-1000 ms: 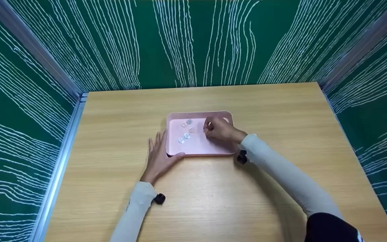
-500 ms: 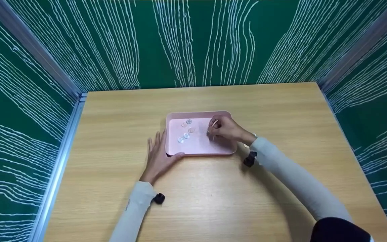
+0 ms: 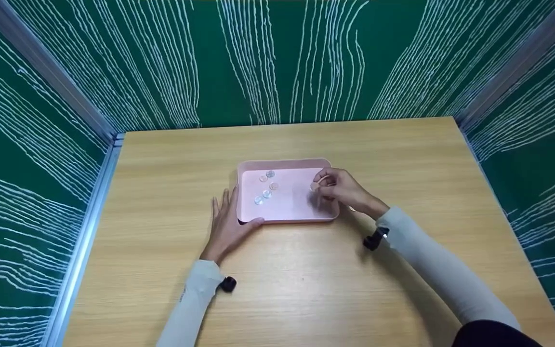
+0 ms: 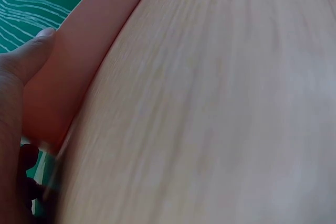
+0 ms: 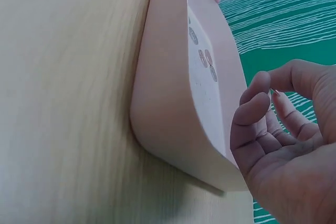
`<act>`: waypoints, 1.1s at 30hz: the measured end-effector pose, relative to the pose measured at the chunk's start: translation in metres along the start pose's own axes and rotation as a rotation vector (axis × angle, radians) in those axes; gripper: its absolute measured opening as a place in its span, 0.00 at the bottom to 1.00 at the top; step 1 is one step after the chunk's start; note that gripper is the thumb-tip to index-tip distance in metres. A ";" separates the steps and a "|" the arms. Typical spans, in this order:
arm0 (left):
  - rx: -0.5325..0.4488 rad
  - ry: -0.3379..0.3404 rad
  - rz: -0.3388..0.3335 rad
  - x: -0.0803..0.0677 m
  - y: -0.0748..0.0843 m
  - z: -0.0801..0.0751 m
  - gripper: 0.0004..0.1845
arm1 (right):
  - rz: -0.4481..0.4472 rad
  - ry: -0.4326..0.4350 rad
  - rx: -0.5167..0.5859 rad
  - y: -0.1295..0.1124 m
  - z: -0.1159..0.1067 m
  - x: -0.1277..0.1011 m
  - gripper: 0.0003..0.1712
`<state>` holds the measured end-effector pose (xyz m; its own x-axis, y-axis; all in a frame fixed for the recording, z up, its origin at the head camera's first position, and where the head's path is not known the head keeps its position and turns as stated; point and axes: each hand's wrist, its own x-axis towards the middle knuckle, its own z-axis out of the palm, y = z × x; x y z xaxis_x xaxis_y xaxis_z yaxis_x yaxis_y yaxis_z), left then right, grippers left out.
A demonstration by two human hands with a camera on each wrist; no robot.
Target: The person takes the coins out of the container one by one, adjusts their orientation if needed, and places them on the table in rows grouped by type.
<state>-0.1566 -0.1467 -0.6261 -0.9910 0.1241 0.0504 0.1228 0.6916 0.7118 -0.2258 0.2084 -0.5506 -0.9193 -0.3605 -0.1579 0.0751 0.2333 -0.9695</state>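
Left hand [image 3: 227, 225] lies flat, fingers straight, against the pink tray's [image 3: 287, 218] left edge to steady it, while right hand [image 3: 342, 189] pinches a small disc [image 3: 314, 186] above the tray's right side.

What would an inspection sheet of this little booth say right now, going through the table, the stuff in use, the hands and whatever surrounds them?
Surface: light wooden table, wood grain showing.
Job's things: pink tray near the middle; five small round discs lie in its left half, some clear, some amber.
Clutter: nothing seen.
Hands: left hand lies flat on the table against the tray's left edge, thumb at the near corner. Right hand is over the tray's right side, pinching one small disc between thumb and fingertips.
Cables: nothing seen; a small black device sits at each wrist.
Surroundings: green walls with white wavy lines on three sides, metal corner posts.
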 end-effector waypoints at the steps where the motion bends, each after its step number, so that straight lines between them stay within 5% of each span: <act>1: 0.000 0.000 -0.001 0.000 0.000 0.000 0.68 | -0.003 0.003 -0.001 0.000 -0.002 -0.003 0.15; 33: 0.011 -0.014 -0.034 0.000 0.001 0.001 0.70 | 0.033 0.244 0.114 0.043 -0.070 -0.075 0.19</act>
<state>-0.1562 -0.1456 -0.6259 -0.9938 0.1101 0.0163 0.0895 0.7031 0.7054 -0.1807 0.3090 -0.5671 -0.9805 -0.1232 -0.1531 0.1366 0.1329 -0.9817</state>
